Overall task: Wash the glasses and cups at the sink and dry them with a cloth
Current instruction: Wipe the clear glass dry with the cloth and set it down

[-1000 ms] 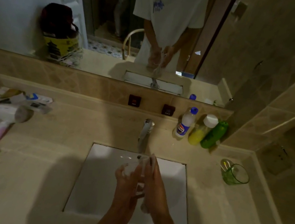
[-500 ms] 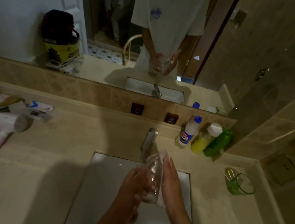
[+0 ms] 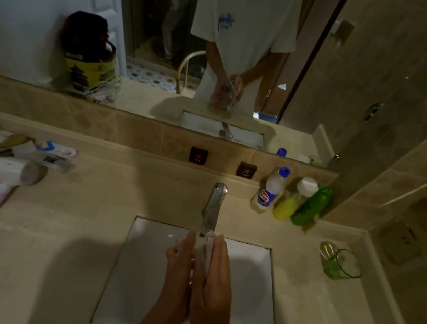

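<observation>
The clear glass (image 3: 203,248) sits low in the middle of the frame, held between two hands over the white sink (image 3: 249,290). It is just under the spout of the silver tap (image 3: 214,206). The left hand (image 3: 177,275) is on one side and the right hand (image 3: 215,280) is on the other. The fingers of both hands are long and flat and pressed close together, and the palms squeeze the glass from both sides. Most of the glass is hidden by the hands, so only its top edge shows. The light is dim, and I cannot tell for sure if water is running.

This looks like the washing step. The hands seem to be rubbing or rinsing the glass under the tap. The drying step is not yet done, and I see no cloth anywhere in the frame.

A green cup (image 3: 340,265) stands on the counter (image 3: 61,222) at the right of the frame, well apart from the hands. It likely needs a wash too.

Next, the glass probably needs turning so the water reaches the inside. A wet glass is slippery, so the hold has to be firm but gentle. After that, it calls for a safe spot on the counter, or a cloth to dry it.
</observation>
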The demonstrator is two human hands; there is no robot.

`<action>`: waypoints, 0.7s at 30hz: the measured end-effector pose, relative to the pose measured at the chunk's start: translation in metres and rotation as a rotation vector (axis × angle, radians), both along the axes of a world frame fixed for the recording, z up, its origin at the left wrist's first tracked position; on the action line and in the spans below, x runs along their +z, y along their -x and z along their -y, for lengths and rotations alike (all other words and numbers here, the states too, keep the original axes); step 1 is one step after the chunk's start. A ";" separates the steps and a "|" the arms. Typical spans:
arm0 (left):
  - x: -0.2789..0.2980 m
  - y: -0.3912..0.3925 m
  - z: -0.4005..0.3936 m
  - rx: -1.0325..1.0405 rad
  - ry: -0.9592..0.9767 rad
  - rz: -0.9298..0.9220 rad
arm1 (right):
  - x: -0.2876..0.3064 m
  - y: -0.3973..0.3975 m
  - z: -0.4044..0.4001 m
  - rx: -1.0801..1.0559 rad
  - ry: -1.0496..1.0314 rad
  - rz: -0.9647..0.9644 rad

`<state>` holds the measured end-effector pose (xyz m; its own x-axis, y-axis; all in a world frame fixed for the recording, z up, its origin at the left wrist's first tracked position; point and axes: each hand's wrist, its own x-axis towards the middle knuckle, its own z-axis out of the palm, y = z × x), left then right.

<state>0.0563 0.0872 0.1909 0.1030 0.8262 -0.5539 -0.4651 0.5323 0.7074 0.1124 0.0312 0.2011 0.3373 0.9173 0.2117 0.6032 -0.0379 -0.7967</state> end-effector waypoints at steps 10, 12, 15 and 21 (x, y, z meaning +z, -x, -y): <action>0.018 0.004 0.016 -0.190 -0.008 0.386 | 0.060 -0.042 -0.047 0.033 0.319 -0.683; 0.021 0.003 0.020 -0.172 -0.006 0.431 | 0.055 -0.039 -0.046 0.034 0.327 -0.603; 0.019 0.003 0.022 -0.087 -0.023 0.296 | 0.042 -0.021 -0.033 0.066 0.327 -0.469; 0.003 0.013 0.014 -0.039 -0.006 0.094 | 0.015 0.011 0.014 0.226 0.236 -0.120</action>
<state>0.0436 0.0732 0.1942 0.1866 0.8240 -0.5350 -0.5082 0.5470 0.6652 0.1015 0.0170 0.2163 0.1294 0.9906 -0.0435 0.5200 -0.1051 -0.8477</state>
